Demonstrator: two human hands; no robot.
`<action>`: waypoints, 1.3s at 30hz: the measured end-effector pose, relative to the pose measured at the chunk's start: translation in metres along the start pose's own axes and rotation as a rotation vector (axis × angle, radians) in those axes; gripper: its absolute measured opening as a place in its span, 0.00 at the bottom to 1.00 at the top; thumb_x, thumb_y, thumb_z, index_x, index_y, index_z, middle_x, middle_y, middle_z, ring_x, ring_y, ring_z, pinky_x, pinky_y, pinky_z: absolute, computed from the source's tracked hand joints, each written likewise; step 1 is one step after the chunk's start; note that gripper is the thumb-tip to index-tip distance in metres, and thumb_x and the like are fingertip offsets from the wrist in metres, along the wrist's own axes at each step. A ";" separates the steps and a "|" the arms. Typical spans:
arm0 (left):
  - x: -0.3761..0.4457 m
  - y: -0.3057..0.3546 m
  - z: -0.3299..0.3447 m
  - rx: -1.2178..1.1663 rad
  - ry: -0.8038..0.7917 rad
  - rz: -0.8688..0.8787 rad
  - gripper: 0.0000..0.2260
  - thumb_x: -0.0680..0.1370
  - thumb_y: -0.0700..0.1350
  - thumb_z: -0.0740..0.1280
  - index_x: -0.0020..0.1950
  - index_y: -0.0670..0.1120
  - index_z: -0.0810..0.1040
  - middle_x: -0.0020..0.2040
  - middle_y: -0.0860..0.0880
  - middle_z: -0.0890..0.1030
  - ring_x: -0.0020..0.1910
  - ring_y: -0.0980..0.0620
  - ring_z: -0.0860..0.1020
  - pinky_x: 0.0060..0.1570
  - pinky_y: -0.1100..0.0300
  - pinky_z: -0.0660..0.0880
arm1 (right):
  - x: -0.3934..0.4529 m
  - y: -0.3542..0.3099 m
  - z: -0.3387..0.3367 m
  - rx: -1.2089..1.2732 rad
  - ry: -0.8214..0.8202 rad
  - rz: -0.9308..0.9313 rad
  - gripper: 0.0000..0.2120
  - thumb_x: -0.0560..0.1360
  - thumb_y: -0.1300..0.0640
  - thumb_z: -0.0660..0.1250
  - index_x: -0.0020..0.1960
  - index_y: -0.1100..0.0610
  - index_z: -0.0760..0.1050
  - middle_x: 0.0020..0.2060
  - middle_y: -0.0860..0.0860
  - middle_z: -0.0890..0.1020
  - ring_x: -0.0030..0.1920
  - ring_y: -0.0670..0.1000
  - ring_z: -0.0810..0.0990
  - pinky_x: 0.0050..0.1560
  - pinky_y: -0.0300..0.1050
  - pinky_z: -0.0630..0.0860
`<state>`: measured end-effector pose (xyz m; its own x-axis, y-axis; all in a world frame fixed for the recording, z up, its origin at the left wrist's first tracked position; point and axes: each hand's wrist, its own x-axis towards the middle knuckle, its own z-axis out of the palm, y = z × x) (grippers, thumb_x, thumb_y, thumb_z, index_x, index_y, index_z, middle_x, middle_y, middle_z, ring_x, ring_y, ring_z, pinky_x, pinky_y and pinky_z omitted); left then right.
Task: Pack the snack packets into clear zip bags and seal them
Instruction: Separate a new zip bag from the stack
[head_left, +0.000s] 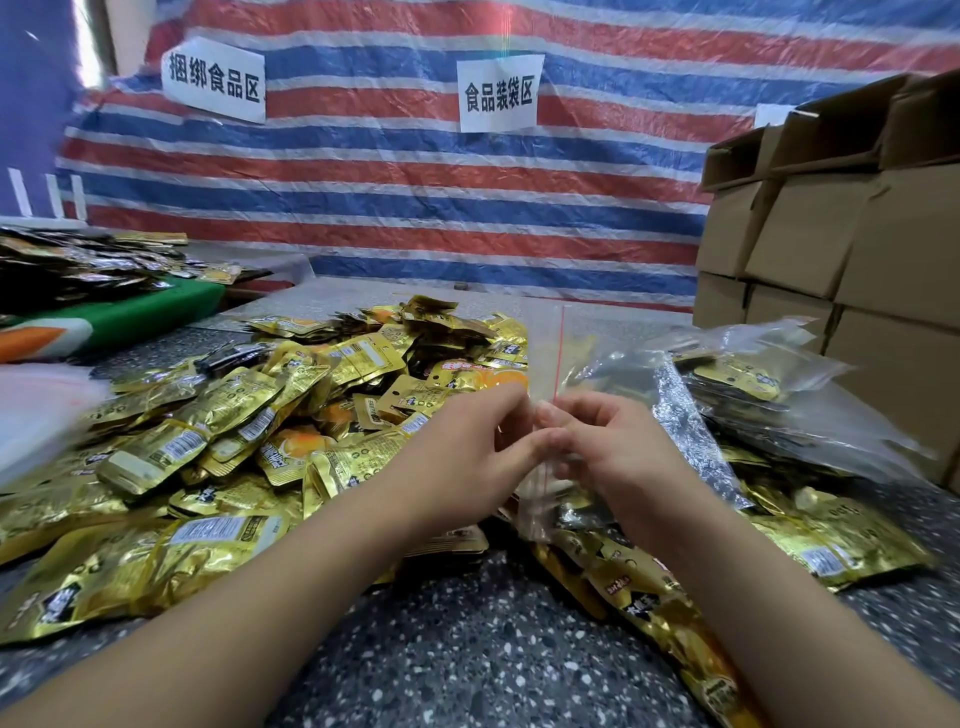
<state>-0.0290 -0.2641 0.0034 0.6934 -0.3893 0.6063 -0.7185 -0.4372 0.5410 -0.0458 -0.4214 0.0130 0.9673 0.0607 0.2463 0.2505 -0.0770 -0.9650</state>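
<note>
Striped red, white and blue tarpaulin (415, 208) is backing a speckled bench (457, 649), with two paper signs (498, 93) hanging on it. Item: left hand (467, 457) and right hand (608, 447), meeting at the centre, each grip narrow and pinching the mouth of a clear zip bag (545, 364); the fingertips are nearly touching across its red zip line (558, 353), which is running upward from the pinch. Whether the bag is holding anything yet is hard to tell, as it is transparent and standing against the heap. Judged step: parting the two lips to open the bag. Handling note: the film is looking thin and slippery, so rubbing the layers apart just below the zip, and not tugging at the strip, seems wise; keeping one lip pinched while the other hand is reaching for stock should be saving a re-open. Adjacent: loose gold snack packets (234, 431) are lying heaped to the left, within reach; filled bags (753, 405) are stacking to the right. Beyond: cardboard boxes (831, 234) are standing at the far right.
</note>
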 end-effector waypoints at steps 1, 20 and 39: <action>0.000 -0.001 0.000 -0.013 0.004 -0.011 0.13 0.77 0.54 0.70 0.39 0.46 0.74 0.32 0.52 0.75 0.30 0.58 0.68 0.31 0.64 0.65 | 0.000 0.000 0.000 0.001 -0.008 0.000 0.08 0.78 0.59 0.68 0.41 0.57 0.81 0.34 0.51 0.81 0.33 0.45 0.78 0.37 0.42 0.71; 0.002 0.004 -0.009 -0.101 -0.119 -0.100 0.09 0.78 0.43 0.70 0.41 0.38 0.79 0.30 0.50 0.73 0.27 0.58 0.66 0.29 0.62 0.64 | 0.002 0.002 -0.005 0.042 -0.068 0.024 0.14 0.65 0.49 0.73 0.36 0.59 0.75 0.30 0.54 0.80 0.31 0.49 0.77 0.31 0.37 0.71; -0.002 0.006 -0.013 0.250 -0.011 -0.023 0.21 0.80 0.45 0.61 0.71 0.63 0.69 0.30 0.57 0.75 0.25 0.60 0.72 0.24 0.64 0.63 | 0.008 0.004 -0.013 -0.302 0.445 -0.096 0.21 0.76 0.61 0.62 0.24 0.54 0.65 0.17 0.47 0.66 0.21 0.49 0.78 0.27 0.43 0.69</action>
<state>-0.0359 -0.2551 0.0130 0.7106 -0.3850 0.5890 -0.6680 -0.6322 0.3926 -0.0367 -0.4343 0.0124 0.8464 -0.3402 0.4097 0.2755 -0.3787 -0.8836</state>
